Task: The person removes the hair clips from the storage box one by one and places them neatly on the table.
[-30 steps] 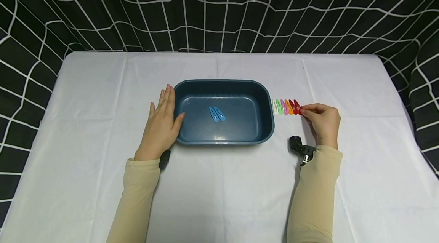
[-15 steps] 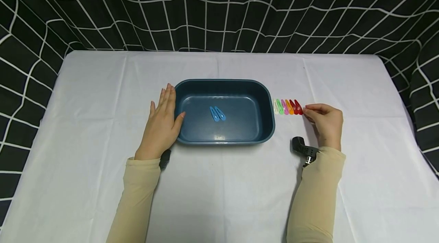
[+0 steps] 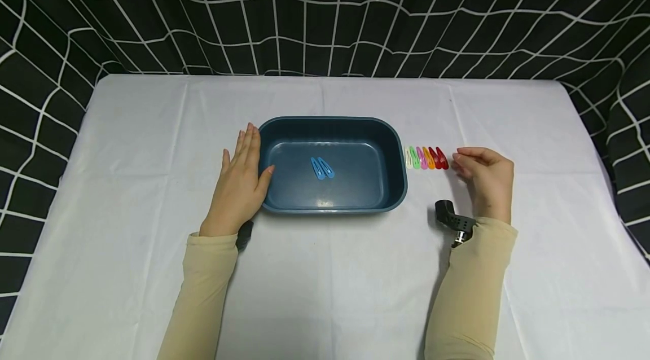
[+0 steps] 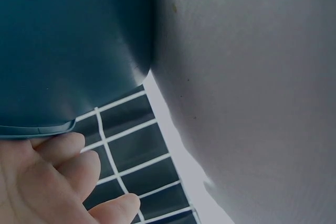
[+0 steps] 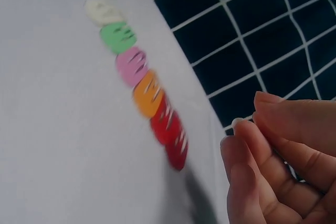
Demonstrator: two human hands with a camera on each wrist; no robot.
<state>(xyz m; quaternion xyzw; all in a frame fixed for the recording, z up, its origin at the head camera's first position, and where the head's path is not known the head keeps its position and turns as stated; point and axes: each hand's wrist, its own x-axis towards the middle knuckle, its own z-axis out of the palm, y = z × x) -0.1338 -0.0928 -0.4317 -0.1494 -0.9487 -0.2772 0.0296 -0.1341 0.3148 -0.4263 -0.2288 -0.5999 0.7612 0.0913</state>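
The right hand (image 3: 484,176) was empty: its fingers were loosely bent and pinched nothing. Just to its left, and not touched, lay two red clips (image 3: 442,158), followed in one row by an orange clip (image 3: 429,158), a pink clip (image 3: 422,158), a green clip (image 3: 414,158) and a white clip (image 3: 408,158). Further left of this hand stood the dark blue tub (image 3: 325,130), with two blue clips (image 3: 326,168) on its floor. Beyond it, the left hand (image 3: 236,191) rested with straight fingers against the tub's end, thumb over the rim.

In my judgement, the step in hand was sorting the clips while the tub was steadied; the next move would call for a fine pinch on one clip, without disturbing its neighbours.

The right wrist view showed more clearly the empty fingertips, but not the tub; the left wrist view showed the tub's outer wall, which the head view hid
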